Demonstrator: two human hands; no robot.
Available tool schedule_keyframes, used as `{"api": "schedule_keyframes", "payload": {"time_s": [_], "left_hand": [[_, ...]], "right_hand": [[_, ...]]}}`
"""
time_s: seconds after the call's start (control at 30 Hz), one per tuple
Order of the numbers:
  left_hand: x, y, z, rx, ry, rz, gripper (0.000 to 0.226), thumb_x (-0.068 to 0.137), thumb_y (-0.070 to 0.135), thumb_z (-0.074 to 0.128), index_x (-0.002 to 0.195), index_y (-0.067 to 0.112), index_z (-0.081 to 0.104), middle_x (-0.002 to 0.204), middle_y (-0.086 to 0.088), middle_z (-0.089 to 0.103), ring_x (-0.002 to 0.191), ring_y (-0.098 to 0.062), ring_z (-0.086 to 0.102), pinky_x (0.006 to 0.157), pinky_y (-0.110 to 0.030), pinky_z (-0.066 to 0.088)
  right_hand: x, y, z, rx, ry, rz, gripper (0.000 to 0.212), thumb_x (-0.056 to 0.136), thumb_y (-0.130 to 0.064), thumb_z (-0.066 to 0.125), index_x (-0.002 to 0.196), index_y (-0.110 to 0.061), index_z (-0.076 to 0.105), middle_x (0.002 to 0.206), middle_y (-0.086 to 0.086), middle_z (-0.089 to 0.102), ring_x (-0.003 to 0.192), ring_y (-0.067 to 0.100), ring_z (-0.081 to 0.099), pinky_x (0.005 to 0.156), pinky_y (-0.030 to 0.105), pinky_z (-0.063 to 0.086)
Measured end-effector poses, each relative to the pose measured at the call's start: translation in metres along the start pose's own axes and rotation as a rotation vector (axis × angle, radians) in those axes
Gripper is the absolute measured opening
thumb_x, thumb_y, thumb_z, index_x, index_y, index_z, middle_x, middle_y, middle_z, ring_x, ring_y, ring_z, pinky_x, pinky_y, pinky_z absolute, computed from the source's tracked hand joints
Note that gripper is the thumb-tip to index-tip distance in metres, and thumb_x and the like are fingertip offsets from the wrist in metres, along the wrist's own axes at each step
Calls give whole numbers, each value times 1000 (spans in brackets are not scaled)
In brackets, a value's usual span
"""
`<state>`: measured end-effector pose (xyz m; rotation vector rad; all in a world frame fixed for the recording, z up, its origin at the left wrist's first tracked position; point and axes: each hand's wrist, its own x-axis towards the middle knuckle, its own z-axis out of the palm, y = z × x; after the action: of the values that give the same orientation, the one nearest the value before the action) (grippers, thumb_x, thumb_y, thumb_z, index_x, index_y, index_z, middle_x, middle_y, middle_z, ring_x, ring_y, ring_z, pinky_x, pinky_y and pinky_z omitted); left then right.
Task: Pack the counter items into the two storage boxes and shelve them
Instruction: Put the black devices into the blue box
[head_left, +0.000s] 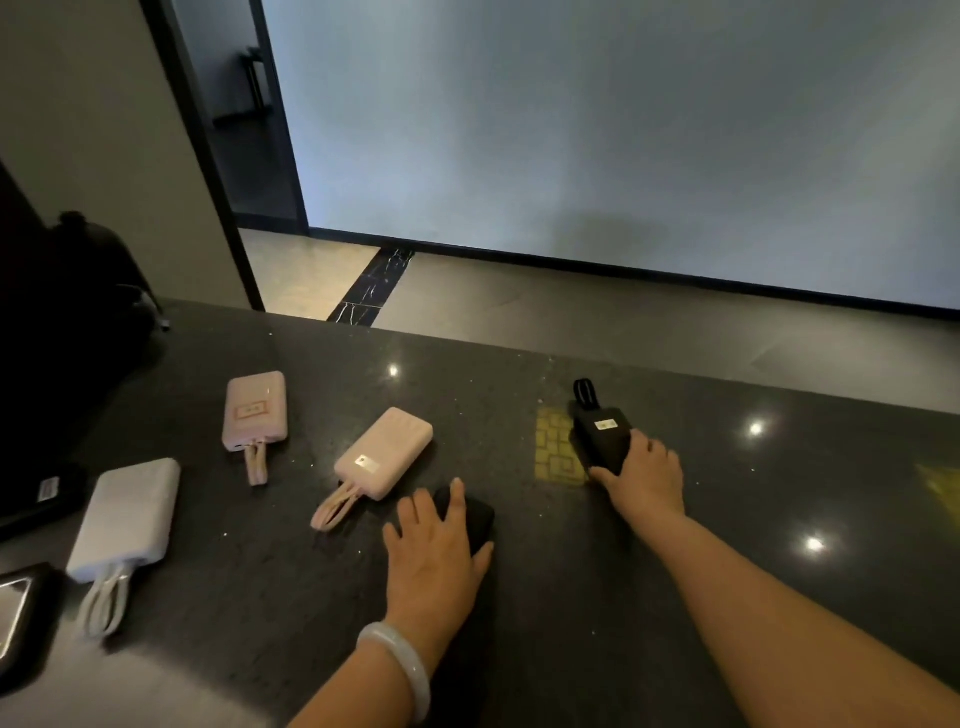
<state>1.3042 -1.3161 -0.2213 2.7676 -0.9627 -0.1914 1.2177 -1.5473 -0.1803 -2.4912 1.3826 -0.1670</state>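
Observation:
On the dark stone counter (519, 623) lie several power banks. My right hand (647, 478) grips a black power bank (602, 431) with a white label and a black loop, tilted up off the counter. My left hand (434, 551) lies over a second black power bank (475, 517), fingers wrapped around its edges. A pink power bank (387, 452) with a looped cable lies just left of that hand. Another pink one (254, 410) sits further left, and a white one (124, 519) with a white cable lies near the left edge.
A yellow patterned patch (556, 447) marks the counter beside the right hand. Dark flat items (23, 618) and a black device (47, 493) sit at the far left, with a dark bag (93, 270) behind them. Beyond the counter's far edge is floor and a grey wall.

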Motion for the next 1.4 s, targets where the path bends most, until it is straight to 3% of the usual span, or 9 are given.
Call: {"api": "schedule_keyframes", "payload": {"time_s": [0.2, 0.53, 0.8, 1.13, 1.27, 1.4], "left_hand": [[1, -1, 2, -13, 10, -1, 87, 87, 65, 45, 152, 31, -3, 151, -15, 17, 140, -35, 19, 112, -54, 25], [-44, 9, -3, -12, -32, 66, 90, 85, 65, 51, 151, 33, -1, 149, -14, 17, 138, -35, 18, 110, -54, 26], [-121, 18, 10, 4, -26, 134, 90, 84, 66, 50, 150, 37, -4, 145, -9, 17, 133, -29, 22, 110, -49, 30], [-181, 33, 17, 18, -81, 147, 91, 83, 66, 50, 149, 41, -9, 146, -6, 13, 134, -28, 19, 109, -47, 29], [-192, 42, 15, -13, -97, 184, 89, 83, 65, 52, 150, 41, -3, 144, -4, 16, 132, -25, 20, 108, -43, 29], [-213, 60, 16, -73, -144, 247, 90, 80, 66, 55, 149, 43, 3, 141, 1, 21, 130, -19, 22, 109, -39, 29]], "right_hand": [[-38, 9, 3, -57, 37, -1, 80, 80, -54, 66, 142, -16, 31, 136, 11, 40, 122, 28, 41, 104, 40, 38], [-187, 40, 10, -40, 44, 53, 87, 74, -73, 55, 140, -23, 28, 131, 6, 37, 117, 19, 40, 96, 29, 42], [-252, 47, 8, 9, -20, 47, 92, 71, -64, 66, 143, -26, 21, 136, 0, 32, 123, 16, 38, 102, 30, 39], [-278, 67, 4, 24, -67, 131, 107, 67, -69, 66, 147, -15, 21, 144, 5, 29, 131, 22, 32, 108, 35, 32], [-284, 76, -7, 129, -43, 138, 88, 72, -60, 68, 140, -15, 34, 137, 3, 34, 126, 19, 34, 105, 32, 33], [-305, 115, -37, 217, 9, 202, 85, 72, -58, 68, 138, -16, 35, 132, 2, 33, 124, 19, 32, 105, 33, 35]]}}
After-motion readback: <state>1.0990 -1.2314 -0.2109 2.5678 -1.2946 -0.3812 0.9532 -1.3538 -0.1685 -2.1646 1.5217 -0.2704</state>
